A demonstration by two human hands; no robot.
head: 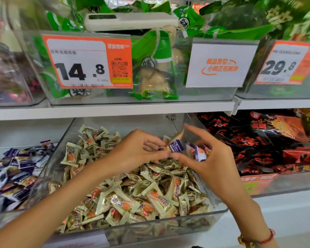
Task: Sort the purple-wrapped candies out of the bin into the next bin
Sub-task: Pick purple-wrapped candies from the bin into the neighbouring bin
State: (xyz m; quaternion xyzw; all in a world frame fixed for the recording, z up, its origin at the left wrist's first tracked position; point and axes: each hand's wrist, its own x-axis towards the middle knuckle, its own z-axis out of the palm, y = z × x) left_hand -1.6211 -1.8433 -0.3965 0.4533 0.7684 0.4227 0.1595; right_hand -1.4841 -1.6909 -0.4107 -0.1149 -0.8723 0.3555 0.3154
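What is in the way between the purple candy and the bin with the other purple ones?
Only the clear side wall between the bins. The left hand pinches the purple candy above the cream candies, so it can pass over that wall to the purple bin.

Bright, even shop light falls from above, and shadows stay soft under the white shelf board [115, 110]. Pale glare streaks the clear plastic bin fronts [168, 228]. The orange-and-white price tag [87, 61] reads sharp, while the green snack packets [240, 17] up top smear with motion blur. Shelf lines bow at the edges, and the corners go soft.
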